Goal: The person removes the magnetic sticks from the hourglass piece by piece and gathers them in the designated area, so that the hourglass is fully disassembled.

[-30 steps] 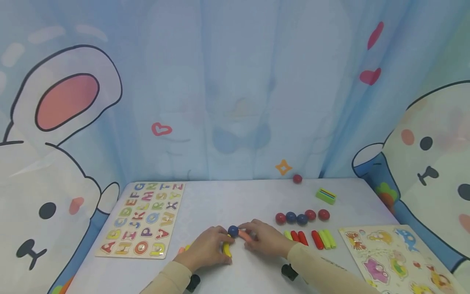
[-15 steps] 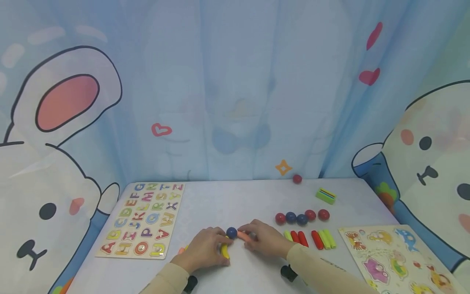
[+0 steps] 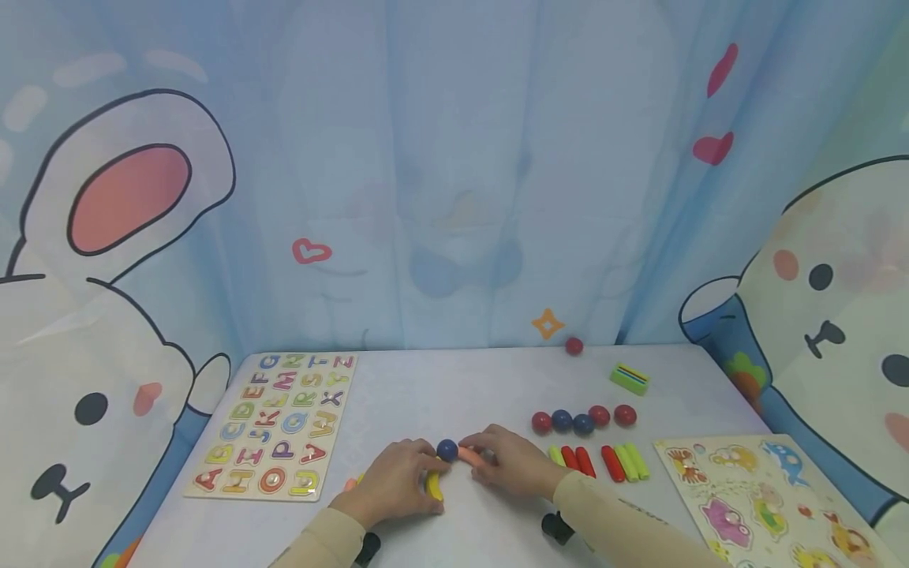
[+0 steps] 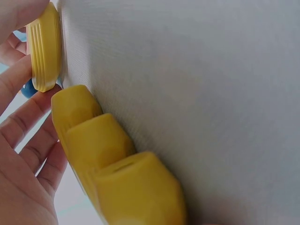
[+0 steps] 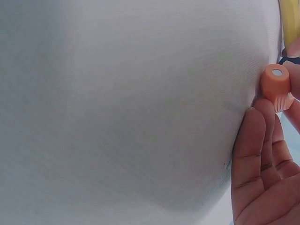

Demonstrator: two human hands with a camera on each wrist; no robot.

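My left hand [image 3: 398,485] pinches a curved yellow magnetic stick [image 3: 434,486] between thumb and fingers, with ridges showing on its side in the left wrist view. A blue ball [image 3: 447,450] sits at that stick's far end. From the other side, my right hand [image 3: 521,465] pinches an orange magnetic stick [image 3: 470,456] whose tip meets the ball. In the right wrist view, a silvery disc shows in the near end of the orange stick [image 5: 275,84]. Several more yellow pieces [image 4: 140,192] lie in a row by the left hand, mostly hidden by it in the head view.
Red and blue balls [image 3: 584,424] line up at the right, behind red and lime sticks [image 3: 614,464]. A green striped block [image 3: 630,379] and a lone red ball [image 3: 574,346] lie farther back. An alphabet board [image 3: 277,430] is left; an animal puzzle [image 3: 753,489] is right.
The blue ball and yellow stick have shifted slightly left with my left hand, and the orange stick has followed a little. Over the last half second almost nothing has moved.
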